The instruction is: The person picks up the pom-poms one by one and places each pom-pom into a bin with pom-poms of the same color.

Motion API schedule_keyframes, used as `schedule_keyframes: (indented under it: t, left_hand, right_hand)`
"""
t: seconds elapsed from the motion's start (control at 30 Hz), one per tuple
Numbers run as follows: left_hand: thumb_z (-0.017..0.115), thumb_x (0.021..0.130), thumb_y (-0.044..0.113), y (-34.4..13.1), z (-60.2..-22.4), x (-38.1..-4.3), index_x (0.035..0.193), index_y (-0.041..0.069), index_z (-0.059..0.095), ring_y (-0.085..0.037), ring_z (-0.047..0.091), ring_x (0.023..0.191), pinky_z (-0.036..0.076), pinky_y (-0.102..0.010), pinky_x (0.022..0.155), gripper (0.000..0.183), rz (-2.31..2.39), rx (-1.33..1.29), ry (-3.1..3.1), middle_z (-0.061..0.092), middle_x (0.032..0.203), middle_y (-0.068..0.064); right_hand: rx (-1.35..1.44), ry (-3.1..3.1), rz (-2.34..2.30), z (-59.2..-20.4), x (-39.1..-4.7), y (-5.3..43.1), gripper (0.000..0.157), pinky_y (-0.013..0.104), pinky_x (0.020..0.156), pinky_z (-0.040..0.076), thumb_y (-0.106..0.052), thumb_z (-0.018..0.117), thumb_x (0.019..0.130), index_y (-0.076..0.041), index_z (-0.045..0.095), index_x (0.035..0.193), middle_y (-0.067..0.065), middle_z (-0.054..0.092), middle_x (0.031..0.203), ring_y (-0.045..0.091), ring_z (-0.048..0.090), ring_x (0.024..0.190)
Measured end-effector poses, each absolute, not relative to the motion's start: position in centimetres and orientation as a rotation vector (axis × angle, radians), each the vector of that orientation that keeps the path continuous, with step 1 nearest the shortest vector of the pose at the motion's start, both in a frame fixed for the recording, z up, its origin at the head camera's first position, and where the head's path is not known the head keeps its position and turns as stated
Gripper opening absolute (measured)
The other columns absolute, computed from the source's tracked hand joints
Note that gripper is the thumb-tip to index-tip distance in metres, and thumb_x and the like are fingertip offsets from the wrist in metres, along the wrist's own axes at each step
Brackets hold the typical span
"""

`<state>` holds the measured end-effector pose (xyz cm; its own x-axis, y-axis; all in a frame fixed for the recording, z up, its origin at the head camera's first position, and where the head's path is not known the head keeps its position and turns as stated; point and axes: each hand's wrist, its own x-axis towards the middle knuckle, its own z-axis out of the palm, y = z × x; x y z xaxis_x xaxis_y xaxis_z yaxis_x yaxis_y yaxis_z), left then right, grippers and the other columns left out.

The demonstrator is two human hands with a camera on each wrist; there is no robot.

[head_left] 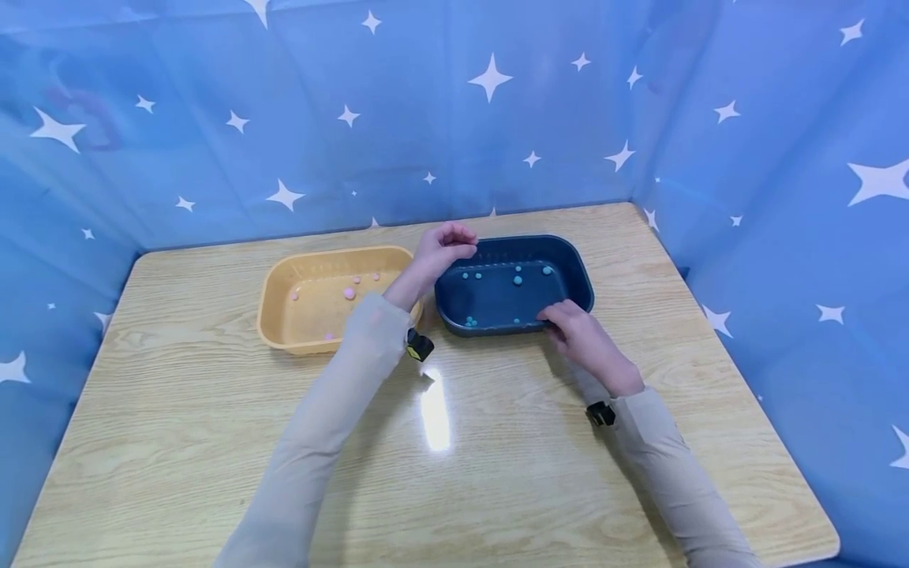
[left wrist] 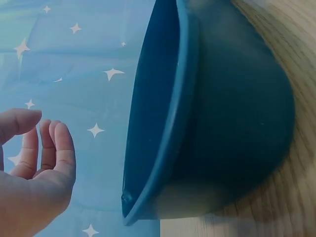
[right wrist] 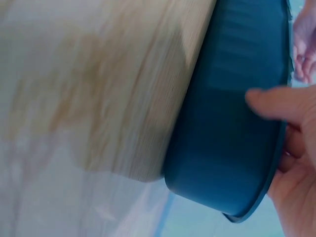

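Note:
Teal balls [head_left: 517,281] of different sizes lie scattered in a dark blue plastic basin [head_left: 490,331]. My right hand [head_left: 584,338] grips the basin's front rim towards the right corner. In the right wrist view its thumb [right wrist: 271,102] lies along the outer wall, with the other fingers over the rim on the inside. Near the basin's back left corner hovers my left hand [head_left: 435,256]. The left wrist view shows its fingers [left wrist: 64,148] loosely bent, thumb tip close to them, nothing visible between.
A yellow basin [head_left: 264,323] holding several pink balls [head_left: 349,293] stands left of the blue one, partly behind my left forearm. Both sit on a wood-grain table [head_left: 177,442]. Blue curtains with white stars [head_left: 454,126] surround the table's back and sides.

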<state>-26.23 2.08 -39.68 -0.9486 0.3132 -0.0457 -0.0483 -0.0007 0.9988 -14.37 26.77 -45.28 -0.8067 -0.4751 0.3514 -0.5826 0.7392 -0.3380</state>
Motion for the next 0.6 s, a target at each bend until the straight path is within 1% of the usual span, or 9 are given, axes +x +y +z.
schedule_keyframes:
  t: [0.07, 0.17, 0.27, 0.33, 0.47, 0.6]
  left_hand:
    - [0.062, 0.086, -0.003, 1.7, -39.7, -25.9, 0.097, 0.0, 0.061, -0.014, 0.057, 0.086, 0.049, -0.026, 0.086, 0.011, 2.032, 0.268, 2.027, 0.061, 0.091, -0.003]
    - [0.063, 0.086, -0.002, 1.3, -39.9, -25.3, 0.096, 0.001, 0.061, -0.014, 0.057, 0.086, 0.049, -0.025, 0.085, 0.01, 2.029, 0.251, 2.039, 0.06, 0.09, -0.002]
    - [0.063, 0.086, -0.001, 0.9, -40.1, -24.7, 0.096, 0.001, 0.061, -0.014, 0.057, 0.085, 0.049, -0.025, 0.084, 0.01, 2.04, 0.224, 2.053, 0.06, 0.09, -0.002]
    - [0.063, 0.086, -0.001, 0.6, -40.3, -24.2, 0.098, 0.0, 0.061, -0.014, 0.057, 0.086, 0.049, -0.026, 0.084, 0.012, 2.054, 0.212, 2.071, 0.06, 0.091, -0.002]
    - [0.061, 0.087, -0.001, -0.2, -40.3, -23.0, 0.1, -0.003, 0.059, -0.015, 0.056, 0.09, 0.048, -0.026, 0.085, 0.013, 2.078, 0.227, 2.134, 0.06, 0.094, -0.005]
    - [0.061, 0.088, 0.0, -1.2, -40.3, -21.7, 0.1, -0.005, 0.059, -0.016, 0.055, 0.09, 0.047, -0.023, 0.081, 0.013, 2.084, 0.26, 2.236, 0.06, 0.096, -0.009]
  right_hand:
    - [0.839, -2.693, 0.67, -45.3, -14.3, 26.8, 0.02, 0.04, 0.073, 0.051, 0.004, 0.069, 0.078, 0.0, 0.062, 0.096, 0.012, 0.063, 0.092, 0.025, 0.055, 0.086]
    - [0.857, -2.662, 0.721, -45.4, -14.2, 26.9, 0.027, 0.043, 0.078, 0.05, -0.004, 0.072, 0.079, 0.002, 0.061, 0.103, 0.014, 0.063, 0.099, 0.027, 0.055, 0.093]
    - [0.877, -2.618, 0.755, -45.5, -14.1, 27.0, 0.034, 0.044, 0.082, 0.047, -0.007, 0.071, 0.079, 0.003, 0.059, 0.109, 0.015, 0.062, 0.105, 0.028, 0.053, 0.1]
    - [0.883, -2.59, 0.768, -45.5, -14.0, 26.9, 0.035, 0.045, 0.084, 0.046, -0.008, 0.071, 0.079, 0.003, 0.058, 0.11, 0.015, 0.061, 0.107, 0.028, 0.052, 0.104]
    - [0.88, -2.543, 0.771, -45.5, -13.9, 26.6, 0.032, 0.044, 0.085, 0.046, -0.008, 0.069, 0.081, 0.002, 0.059, 0.109, 0.014, 0.062, 0.106, 0.028, 0.053, 0.103]
    - [0.85, -2.52, 0.762, -45.3, -13.8, 26.3, 0.027, 0.044, 0.084, 0.047, -0.007, 0.069, 0.082, 0.0, 0.06, 0.106, 0.013, 0.063, 0.103, 0.027, 0.054, 0.101]
